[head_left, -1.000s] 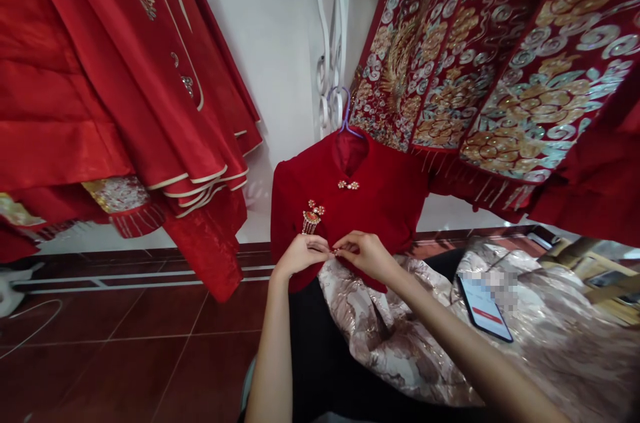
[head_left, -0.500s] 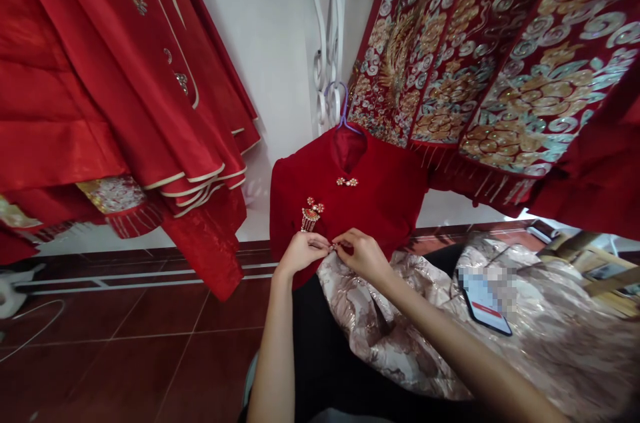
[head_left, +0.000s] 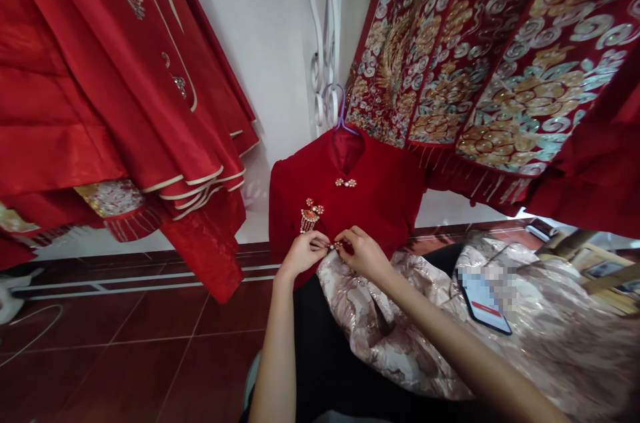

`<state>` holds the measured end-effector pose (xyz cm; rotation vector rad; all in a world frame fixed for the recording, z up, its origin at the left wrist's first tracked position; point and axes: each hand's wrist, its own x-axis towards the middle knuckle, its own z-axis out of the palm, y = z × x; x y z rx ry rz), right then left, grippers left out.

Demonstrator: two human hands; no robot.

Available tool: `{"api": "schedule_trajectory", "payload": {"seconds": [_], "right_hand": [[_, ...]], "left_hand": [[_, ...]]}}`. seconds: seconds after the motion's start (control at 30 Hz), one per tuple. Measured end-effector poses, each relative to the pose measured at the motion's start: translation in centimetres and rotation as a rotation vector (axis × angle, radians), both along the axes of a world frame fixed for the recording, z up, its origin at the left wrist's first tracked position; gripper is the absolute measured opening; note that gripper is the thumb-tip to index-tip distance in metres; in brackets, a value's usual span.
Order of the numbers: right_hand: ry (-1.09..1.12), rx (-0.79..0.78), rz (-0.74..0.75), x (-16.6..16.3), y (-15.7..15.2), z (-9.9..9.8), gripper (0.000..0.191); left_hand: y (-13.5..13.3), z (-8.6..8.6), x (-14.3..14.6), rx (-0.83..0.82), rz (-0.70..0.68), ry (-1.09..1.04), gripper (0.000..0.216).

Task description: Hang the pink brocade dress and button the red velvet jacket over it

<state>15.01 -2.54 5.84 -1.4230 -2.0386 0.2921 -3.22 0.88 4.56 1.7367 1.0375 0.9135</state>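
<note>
A dark red velvet dress hangs on a purple hanger against the white wall. It has a pearl clasp below the collar and a gold tasselled brooch on the chest. My left hand and my right hand meet at the dress front just below the brooch. Both pinch a small pearl fastener between their fingertips.
Plain red gowns hang at the left, gold-embroidered red gowns at the right. Pale brocade fabric lies over my lap with a phone on it. Dark red floor tiles spread at the left, with a white cable.
The view has shifted slightly. Both hands have stayed at the same spot on the dress front, working the small fastener with little finger movements.
</note>
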Motion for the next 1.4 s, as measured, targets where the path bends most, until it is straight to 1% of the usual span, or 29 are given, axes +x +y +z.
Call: {"api": "schedule_trajectory", "payload": {"seconds": [0.1, 0.23, 0.3, 0.37, 0.6, 0.8, 0.93, 1.13, 1.4], "right_hand": [[0.023, -0.023, -0.031, 1.1, 0.0, 1.8, 0.021], [0.122, 0.02, -0.037, 2.3, -0.2, 4.2, 0.018], [0.163, 0.037, -0.03, 2.5, -0.2, 4.7, 0.016], [0.179, 0.037, -0.014, 2.5, -0.3, 4.9, 0.014], [0.144, -0.026, 0.027, 2.0, -0.2, 4.2, 0.013], [0.043, -0.178, 0.042, 2.5, 0.2, 3.4, 0.011], [-0.023, -0.245, 0.047, 2.8, 0.5, 2.6, 0.009], [0.052, -0.269, 0.093, 2.2, 0.8, 1.2, 0.015], [0.215, -0.269, 0.131, 1.5, 1.1, 0.0, 0.019]], "left_hand": [[-0.2, 0.5, -0.5, 0.046, 0.015, 0.029, 0.018], [-0.5, 1.2, -0.8, 0.107, 0.0, 0.09, 0.015], [-0.7, 1.4, -0.7, 0.119, 0.002, 0.134, 0.016], [-0.8, 1.6, -0.5, 0.125, -0.006, 0.168, 0.016], [-0.6, 1.2, -0.6, 0.16, -0.029, 0.173, 0.019], [-0.6, 1.2, -0.6, 0.153, -0.05, 0.171, 0.019], [-0.8, 1.6, -0.2, 0.132, -0.024, 0.171, 0.017], [-0.9, 1.7, 0.0, 0.156, 0.022, 0.18, 0.016], [-0.7, 1.4, 0.1, 0.112, 0.009, 0.127, 0.023]]}}
